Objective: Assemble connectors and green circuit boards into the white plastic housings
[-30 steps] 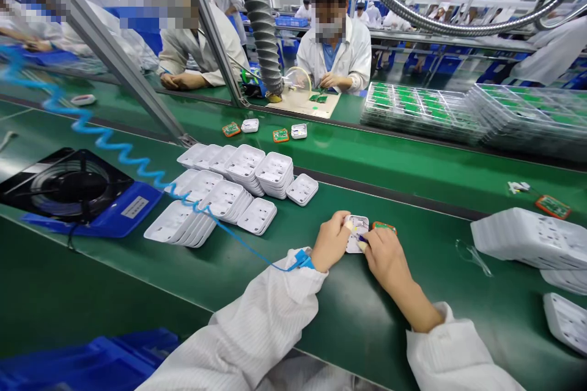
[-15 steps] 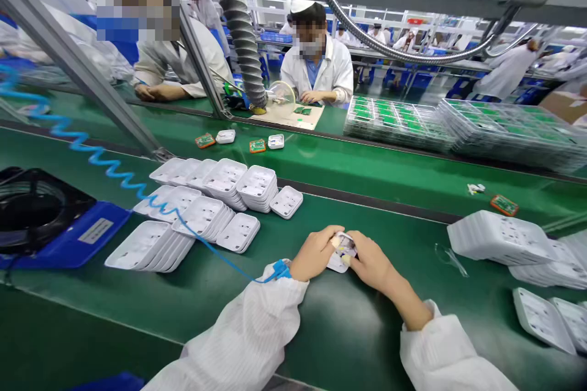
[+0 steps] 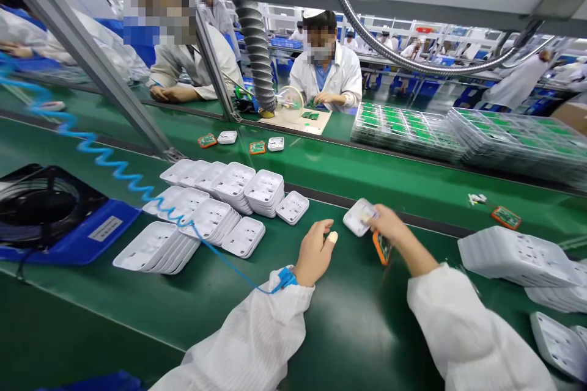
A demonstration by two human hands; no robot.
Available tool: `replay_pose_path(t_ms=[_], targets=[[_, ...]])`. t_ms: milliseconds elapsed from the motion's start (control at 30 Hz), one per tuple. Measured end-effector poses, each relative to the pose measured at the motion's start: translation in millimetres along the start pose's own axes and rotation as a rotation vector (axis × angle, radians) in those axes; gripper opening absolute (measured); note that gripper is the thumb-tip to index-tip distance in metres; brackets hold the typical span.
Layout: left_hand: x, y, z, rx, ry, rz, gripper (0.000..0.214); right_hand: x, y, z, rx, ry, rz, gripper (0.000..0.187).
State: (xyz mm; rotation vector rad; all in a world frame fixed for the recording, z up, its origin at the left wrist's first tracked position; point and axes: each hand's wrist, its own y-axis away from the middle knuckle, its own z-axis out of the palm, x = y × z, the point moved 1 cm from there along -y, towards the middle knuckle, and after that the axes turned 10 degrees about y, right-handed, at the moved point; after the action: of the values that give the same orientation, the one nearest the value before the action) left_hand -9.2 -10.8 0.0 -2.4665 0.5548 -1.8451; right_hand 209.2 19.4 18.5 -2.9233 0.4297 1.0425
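Note:
My right hand (image 3: pixel 391 229) is raised over the green belt (image 3: pixel 321 311) and pinches a small white plastic housing (image 3: pixel 359 217) at its fingertips. An orange-edged circuit board (image 3: pixel 382 248) sits tilted under that hand's palm side, seemingly held with it. My left hand (image 3: pixel 314 250) rests on the belt a little to the left, fingers loosely curled, a taped fingertip showing, nothing in it. A blue coiled wrist-strap cord (image 3: pixel 114 166) runs from my left wrist to the far left.
Stacks of white housings (image 3: pixel 215 208) lie left of my hands, more white covers (image 3: pixel 513 250) at right. A black fan on a blue base (image 3: pixel 50 214) sits far left. Across the far belt, seated people in white coats work beside trays of green boards (image 3: pixel 413 119).
Both hands were pressed together on the white housing on the belt. Now my right hand has lifted it up and to the right with the circuit board, and my left hand has let go.

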Motion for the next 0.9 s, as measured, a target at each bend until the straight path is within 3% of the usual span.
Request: replay_pose_path(t_ms=[100, 167, 233, 367, 467, 600, 733, 900], targets=[[-2.0, -1.8, -1.2, -0.026, -0.001, -0.003, 0.029, 0.5, -41.6, -37.9, 0.235, 0.030, 0.096, 0.049], [-2.0, -1.8, -0.4, -0.040, -0.002, -0.008, 0.029, 3.3, -49.0, -44.6, 0.370, 0.054, 0.078, 0.060], [-1.8, -0.5, 2.2, -0.061, -0.010, -0.013, 0.029, 9.2, -40.0, -30.8, 0.345, 0.103, -0.021, 0.056], [-1.7, 7.3, 12.2, -0.165, -0.067, 0.030, 0.026, 28.5, -5.7, 19.0, 0.169, 0.280, -0.307, 0.033], [-0.9, 14.0, 19.1, -0.263, -0.153, 0.130, 0.024, 45.2, -5.2, 23.2, 0.214, 0.340, -0.333, 0.031], [0.1, 15.6, 21.4, -0.316, -0.207, 0.177, 0.025, 72.8, -46.2, -29.0, 0.297, 0.513, -0.011, 0.037], [0.4, 11.9, 20.8, -0.306, -0.192, 0.167, 0.023, 107.8, -86.1, -82.6, 0.292, 0.665, 0.342, 0.046], [0.0, 7.9, 22.7, -0.290, -0.159, 0.129, 0.022, 148.3, -107.8, -97.6, 0.339, 0.597, 0.777, 0.062]])
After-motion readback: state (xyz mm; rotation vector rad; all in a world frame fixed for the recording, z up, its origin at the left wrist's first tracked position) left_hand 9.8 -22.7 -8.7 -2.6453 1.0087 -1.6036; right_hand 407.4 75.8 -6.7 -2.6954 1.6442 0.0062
